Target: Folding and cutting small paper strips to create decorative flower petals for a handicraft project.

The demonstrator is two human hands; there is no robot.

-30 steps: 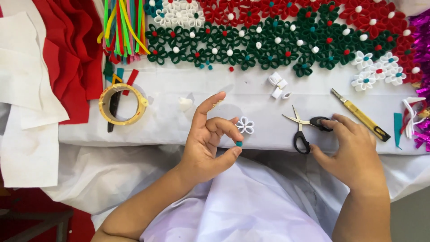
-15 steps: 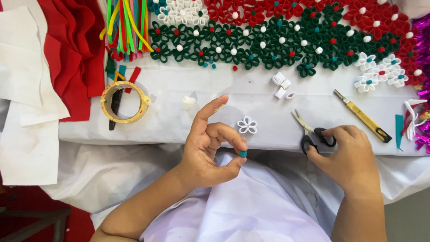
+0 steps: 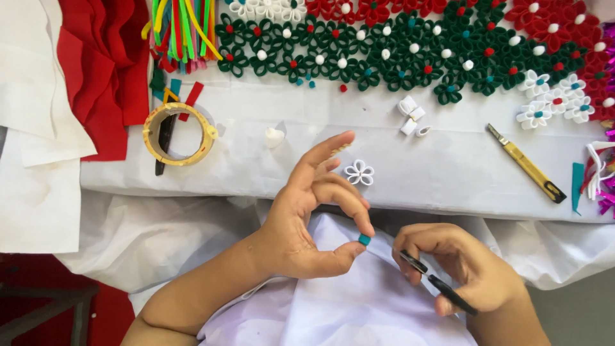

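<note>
A: Head view, seen from above: the left hand (image 3: 307, 224) pinches a small teal felt piece (image 3: 364, 239) between thumb and forefinger, just below the white looped-felt flower (image 3: 359, 172) lying on the white cloth-covered table (image 3: 448, 173).

B: And the right hand (image 3: 464, 269)?

A: Closed around black-handled scissors (image 3: 439, 289), blades tipped toward the teal piece, further below the flower.

B: Advice?

A: Probably keep the pinch firm and low, fingertips clear of the blades, and snip in small bites.
</note>
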